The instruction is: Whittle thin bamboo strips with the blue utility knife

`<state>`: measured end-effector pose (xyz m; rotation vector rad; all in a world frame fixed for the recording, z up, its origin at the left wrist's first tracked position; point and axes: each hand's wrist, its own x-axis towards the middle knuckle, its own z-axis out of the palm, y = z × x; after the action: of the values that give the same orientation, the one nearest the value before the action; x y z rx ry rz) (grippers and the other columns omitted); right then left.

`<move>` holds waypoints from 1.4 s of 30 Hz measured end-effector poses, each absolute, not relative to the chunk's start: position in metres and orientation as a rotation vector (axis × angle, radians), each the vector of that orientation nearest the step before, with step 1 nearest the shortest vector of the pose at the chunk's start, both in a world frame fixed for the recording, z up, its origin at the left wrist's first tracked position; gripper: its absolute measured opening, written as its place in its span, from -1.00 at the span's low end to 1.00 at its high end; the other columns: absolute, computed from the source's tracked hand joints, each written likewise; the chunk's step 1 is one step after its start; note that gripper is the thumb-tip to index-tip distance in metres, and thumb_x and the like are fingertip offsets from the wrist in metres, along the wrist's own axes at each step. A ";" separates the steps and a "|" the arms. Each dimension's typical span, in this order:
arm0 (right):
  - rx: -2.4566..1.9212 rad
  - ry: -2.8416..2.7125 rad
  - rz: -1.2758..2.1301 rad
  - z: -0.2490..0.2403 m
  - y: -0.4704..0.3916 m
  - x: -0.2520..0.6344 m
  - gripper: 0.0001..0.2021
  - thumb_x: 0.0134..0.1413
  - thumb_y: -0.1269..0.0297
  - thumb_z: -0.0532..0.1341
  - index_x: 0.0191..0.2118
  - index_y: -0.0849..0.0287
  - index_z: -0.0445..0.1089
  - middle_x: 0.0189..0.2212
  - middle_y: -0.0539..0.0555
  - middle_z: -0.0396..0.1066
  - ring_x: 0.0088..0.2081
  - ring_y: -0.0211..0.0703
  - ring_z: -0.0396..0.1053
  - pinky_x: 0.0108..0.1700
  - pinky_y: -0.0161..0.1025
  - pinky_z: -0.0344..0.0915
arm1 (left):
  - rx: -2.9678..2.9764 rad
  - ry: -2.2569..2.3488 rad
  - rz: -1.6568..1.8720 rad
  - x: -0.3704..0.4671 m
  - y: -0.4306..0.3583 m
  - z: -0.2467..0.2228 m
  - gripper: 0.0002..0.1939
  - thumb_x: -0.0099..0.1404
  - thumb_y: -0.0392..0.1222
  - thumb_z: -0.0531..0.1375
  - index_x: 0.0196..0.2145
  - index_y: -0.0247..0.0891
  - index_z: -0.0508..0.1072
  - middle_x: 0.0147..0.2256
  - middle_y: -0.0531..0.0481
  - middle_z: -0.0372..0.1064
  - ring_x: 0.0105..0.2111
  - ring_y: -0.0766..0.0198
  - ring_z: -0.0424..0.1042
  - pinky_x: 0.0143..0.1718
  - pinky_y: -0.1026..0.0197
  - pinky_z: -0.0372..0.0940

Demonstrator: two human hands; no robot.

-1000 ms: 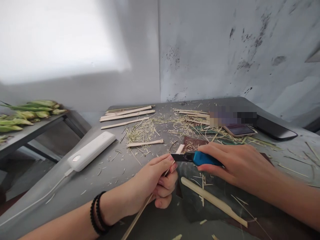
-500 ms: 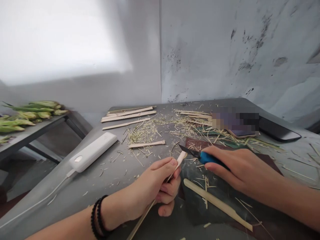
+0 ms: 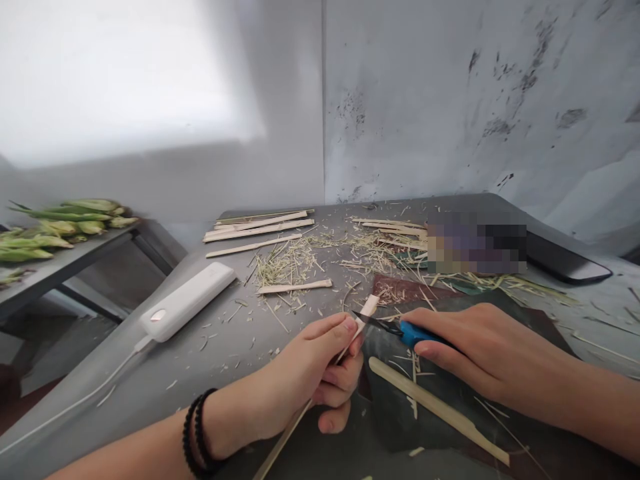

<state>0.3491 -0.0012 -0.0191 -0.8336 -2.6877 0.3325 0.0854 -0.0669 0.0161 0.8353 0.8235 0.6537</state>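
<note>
The knife [image 3: 395, 327] blade now lies flatter against the stick [image 3: 350, 333].

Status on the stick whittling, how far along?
Done: a shaped stick lies on the dark mat, and shavings litter the table. In hand: left hand grips a stick; right hand holds the blue knife, blade at its tip. Left: flat strips wait at the back, apparently uncarved.
</note>
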 end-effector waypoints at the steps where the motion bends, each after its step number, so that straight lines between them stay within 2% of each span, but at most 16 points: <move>1: -0.823 -2.688 0.308 -0.019 -0.001 0.349 -0.67 0.56 0.00 -0.07 -0.02 0.02 0.36 -0.50 -0.14 0.42 -0.53 -0.18 0.40 -0.45 -0.19 0.00 | 0.834 0.829 0.655 0.086 -0.067 0.017 -0.68 0.59 0.03 0.00 -0.33 -0.13 0.19 -0.60 0.29 -0.12 -0.68 0.46 -0.24 -0.71 0.49 0.15; 8: -0.826 -2.562 -0.274 -0.019 0.010 0.354 -0.61 0.48 -0.15 0.01 -0.02 0.04 0.35 -0.35 0.00 0.57 -0.46 -0.04 0.52 -0.50 -0.19 0.04 | 0.825 0.849 0.659 0.086 -0.070 0.020 -0.65 0.59 0.03 -0.02 -0.36 -0.14 0.17 -0.60 0.29 -0.14 -0.68 0.47 -0.27 -0.71 0.50 0.11; 12: -1.032 -2.428 -0.450 -0.012 0.027 0.364 -0.56 0.46 -0.19 -0.02 -0.13 0.06 0.37 -0.52 0.01 0.50 -0.61 -0.02 0.41 -0.54 -0.17 -0.05 | 0.858 0.814 0.614 0.087 -0.072 0.020 -0.67 0.59 0.02 -0.01 -0.35 -0.14 0.19 -0.61 0.29 -0.11 -0.70 0.48 -0.22 -0.71 0.49 0.13; 14: -1.123 -2.373 -0.393 -0.008 0.030 0.367 -0.55 0.47 -0.18 -0.04 -0.13 0.07 0.36 -0.54 0.03 0.48 -0.61 -0.01 0.41 -0.53 -0.16 -0.01 | 0.876 0.808 0.601 0.086 -0.072 0.019 -0.67 0.58 0.02 -0.01 -0.35 -0.14 0.19 -0.60 0.28 -0.09 -0.70 0.48 -0.20 -0.71 0.49 0.16; 17: -1.035 -2.386 -0.158 -0.007 0.022 0.362 -0.62 0.53 -0.07 -0.05 -0.04 0.09 0.34 -0.51 -0.01 0.50 -0.55 -0.05 0.45 -0.50 -0.17 0.11 | 0.866 0.815 0.649 0.084 -0.068 0.017 -0.67 0.58 0.03 0.01 -0.34 -0.14 0.20 -0.59 0.28 -0.11 -0.69 0.48 -0.22 -0.70 0.49 0.16; 20: -0.835 -2.533 0.037 -0.013 0.006 0.353 -0.69 0.55 0.02 -0.05 0.02 0.07 0.32 -0.49 -0.08 0.48 -0.53 -0.12 0.46 -0.49 -0.20 0.09 | 0.845 0.816 0.672 0.082 -0.065 0.017 -0.67 0.58 0.05 0.02 -0.33 -0.14 0.21 -0.60 0.29 -0.12 -0.69 0.47 -0.23 -0.71 0.49 0.16; 24: -0.796 -2.666 0.210 -0.018 -0.004 0.347 -0.69 0.57 0.03 -0.08 0.02 0.03 0.32 -0.48 -0.13 0.45 -0.50 -0.16 0.45 -0.45 -0.22 0.06 | 0.867 0.834 0.668 0.082 -0.066 0.017 -0.66 0.58 0.07 0.02 -0.33 -0.14 0.20 -0.61 0.30 -0.13 -0.69 0.47 -0.23 -0.70 0.48 0.18; 28: -0.743 -2.687 0.157 -0.013 -0.002 0.346 -0.66 0.58 0.02 -0.10 0.05 0.03 0.33 -0.49 -0.14 0.44 -0.51 -0.16 0.45 -0.46 -0.23 0.06 | 0.891 0.818 0.650 0.084 -0.066 0.017 -0.65 0.58 0.07 0.01 -0.34 -0.14 0.20 -0.60 0.30 -0.12 -0.69 0.48 -0.22 -0.71 0.48 0.18; 32: -0.722 -2.678 0.061 -0.011 -0.001 0.346 -0.66 0.57 0.01 -0.08 -0.04 0.06 0.35 -0.55 -0.14 0.41 -0.57 -0.16 0.43 -0.50 -0.23 0.05 | 0.894 0.810 0.656 0.084 -0.067 0.017 -0.65 0.59 0.06 -0.01 -0.34 -0.14 0.19 -0.61 0.30 -0.12 -0.70 0.48 -0.23 -0.71 0.48 0.18; 38: -0.833 -2.598 -0.120 -0.019 0.005 0.350 -0.59 0.51 -0.10 -0.02 0.01 0.08 0.39 -0.27 0.04 0.59 -0.37 -0.09 0.54 -0.44 -0.22 0.08 | 0.865 0.867 0.672 0.087 -0.069 0.020 -0.66 0.61 0.03 -0.03 -0.33 -0.14 0.18 -0.59 0.31 -0.11 -0.68 0.48 -0.27 -0.69 0.47 0.14; 42: -0.845 -2.598 -0.164 -0.017 0.008 0.350 -0.58 0.51 -0.13 -0.03 -0.01 0.05 0.42 -0.22 0.04 0.60 -0.35 -0.11 0.54 -0.44 -0.22 0.08 | 0.871 0.884 0.695 0.089 -0.070 0.020 -0.67 0.60 0.03 -0.02 -0.33 -0.14 0.18 -0.59 0.30 -0.08 -0.68 0.47 -0.27 -0.68 0.47 0.13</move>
<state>0.3498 0.0084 -0.0166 -0.8453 -2.5982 -0.1635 0.0888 -0.0695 0.0199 0.8707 0.8836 0.6948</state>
